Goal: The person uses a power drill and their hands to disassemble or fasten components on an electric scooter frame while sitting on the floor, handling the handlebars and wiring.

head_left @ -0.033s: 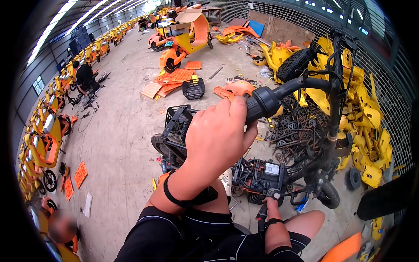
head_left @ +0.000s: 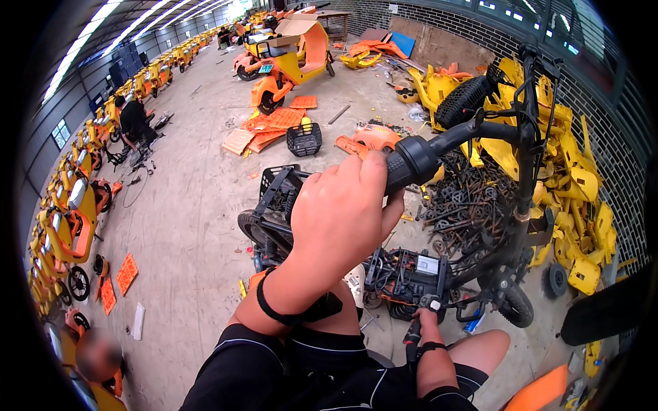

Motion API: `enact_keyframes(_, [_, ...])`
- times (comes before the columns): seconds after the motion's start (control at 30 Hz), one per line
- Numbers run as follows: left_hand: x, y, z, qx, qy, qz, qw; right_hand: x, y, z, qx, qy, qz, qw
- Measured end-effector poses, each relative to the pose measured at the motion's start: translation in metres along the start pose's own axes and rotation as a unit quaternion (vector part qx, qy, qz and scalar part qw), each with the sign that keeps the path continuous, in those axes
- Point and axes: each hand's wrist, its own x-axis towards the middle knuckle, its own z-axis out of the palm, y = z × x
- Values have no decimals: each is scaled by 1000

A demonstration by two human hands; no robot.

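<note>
My left hand (head_left: 343, 209) is closed round the black handlebar grip (head_left: 410, 163) of a stripped scooter; its fingertips are partly hidden. The bare black frame (head_left: 524, 161) stands in front of me, with the front wheel (head_left: 515, 307) at its lower end. Lower down, my right hand (head_left: 428, 319) is wrapped round a black-and-red power tool (head_left: 412, 334). The tool's grey head (head_left: 430, 303) is against or just in front of the scooter's exposed middle section (head_left: 415, 274), which holds black parts and a white label. Whether it touches a fastener I cannot tell.
Yellow body panels (head_left: 582, 185) are heaped along the brick wall, beside a pile of dark metal parts (head_left: 462, 205). A black basket (head_left: 303, 139) and orange panels (head_left: 271, 123) lie ahead. Yellow scooters (head_left: 72, 212) line the left side. One person (head_left: 135, 123) crouches there; another (head_left: 99, 356) is nearby.
</note>
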Motion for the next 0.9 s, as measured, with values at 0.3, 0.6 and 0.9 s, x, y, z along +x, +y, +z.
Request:
enact_keyframes(0.3, [1, 5, 0, 20, -25, -19, 999, 10, -28, 0, -37, -6, 42, 998])
enact_keyframes(0.6, [0, 6, 3, 25, -17, -19, 999, 7, -27, 5, -7, 11, 32, 999])
enact_keyframes(0.9, [0, 10, 1, 33, -11, -24, 999, 6, -27, 0, 2, -13, 22, 1000])
